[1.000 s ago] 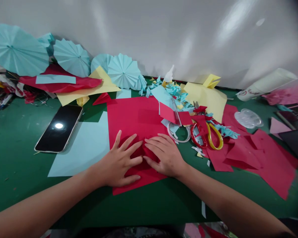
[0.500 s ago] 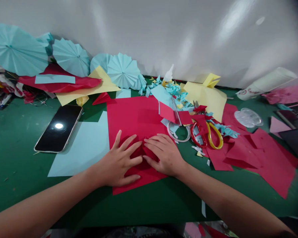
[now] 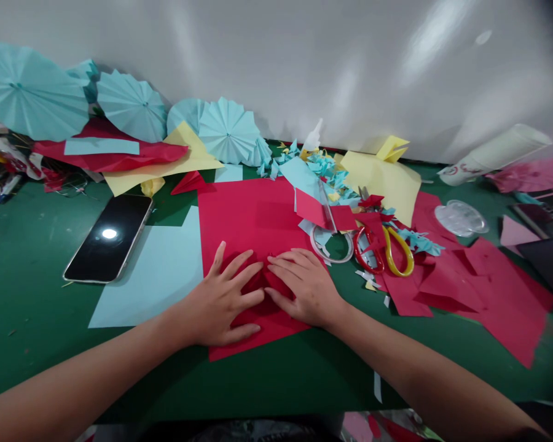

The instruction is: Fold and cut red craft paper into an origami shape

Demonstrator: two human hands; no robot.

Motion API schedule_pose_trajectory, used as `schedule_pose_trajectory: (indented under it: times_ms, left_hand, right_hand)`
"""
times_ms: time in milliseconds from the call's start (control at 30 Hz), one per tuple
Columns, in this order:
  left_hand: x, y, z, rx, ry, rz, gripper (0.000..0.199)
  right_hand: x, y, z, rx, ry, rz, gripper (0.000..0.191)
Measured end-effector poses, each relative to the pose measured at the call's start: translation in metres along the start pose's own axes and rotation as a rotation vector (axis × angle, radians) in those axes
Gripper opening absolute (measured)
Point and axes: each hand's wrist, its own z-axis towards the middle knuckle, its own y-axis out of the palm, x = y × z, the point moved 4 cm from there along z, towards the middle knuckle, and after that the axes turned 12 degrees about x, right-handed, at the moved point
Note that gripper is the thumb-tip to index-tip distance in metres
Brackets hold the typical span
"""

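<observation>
Under the left hand (image 3: 220,305), splayed wide, and the right hand (image 3: 309,287), loosely extended, the red sheet (image 3: 246,218) is partly covered.

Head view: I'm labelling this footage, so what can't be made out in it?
Head view throughout:
- Flat red paper sheet: part hidden by left hand and right hand.
- Scissors with glossy red and yellow loops: blades mostly covered by red paper scraps.
- White cylindrical cup: red marking too blurred to read.
- Dark flat rectangular object: cut off by the right edge.
</observation>
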Motion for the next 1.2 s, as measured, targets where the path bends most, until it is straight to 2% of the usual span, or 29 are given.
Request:
schedule_pose_trajectory:
  times_ms: [433, 567, 633, 800, 1000, 1200]
  left_hand:
    - [0.001, -0.002, 0.001, 0.013, -0.006, 0.025, 0.041]
    - [0.003, -0.003, 0.002, 0.039, 0.045, 0.079, 0.038]
    - [0.008, -0.005, 0.003, 0.078, 0.106, 0.119, 0.034]
    - [0.023, -0.017, -0.001, 0.317, 0.179, 0.181, 0.02]
    - [0.035, -0.006, 0.0, 0.142, 0.31, 0.148, 0.025]
    - [0.039, 0.002, 0.002, 0.08, 0.272, 0.084, 0.038]
  right_hand:
    - [0.002, 0.001, 0.001, -0.087, 0.049, -0.036, 0.039]
    - [0.004, 0.004, 0.001, -0.115, 0.085, -0.02, 0.043]
    - [0.007, 0.005, 0.001, -0.119, 0.128, 0.01, 0.048]
    - [0.009, 0.005, 0.002, -0.103, 0.149, 0.068, 0.048]
    - [0.012, 0.006, 0.002, -0.072, 0.189, 0.096, 0.049]
    - [0.013, 0.009, 0.002, -0.068, 0.195, 0.106, 0.05]
